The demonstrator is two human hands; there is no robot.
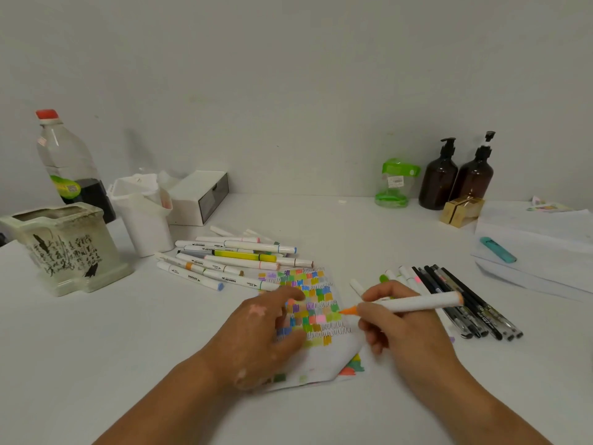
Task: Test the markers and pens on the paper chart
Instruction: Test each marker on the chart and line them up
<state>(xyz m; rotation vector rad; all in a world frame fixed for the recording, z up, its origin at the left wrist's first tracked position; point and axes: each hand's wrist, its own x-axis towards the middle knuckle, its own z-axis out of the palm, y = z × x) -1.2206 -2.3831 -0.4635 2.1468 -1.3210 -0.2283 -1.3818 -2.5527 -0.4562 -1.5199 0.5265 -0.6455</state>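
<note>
one orange marker [417, 302] in right hand [402, 332]

My left grip [256, 332] and right grip [401, 329] are bare hands on bare forearms [481, 403]. A smudge [256, 311] on the left one's back may be ink.

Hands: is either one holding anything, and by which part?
The right hand grips a white marker near its orange tip. The left hand holds nothing; it rests on the paper chart.
</note>
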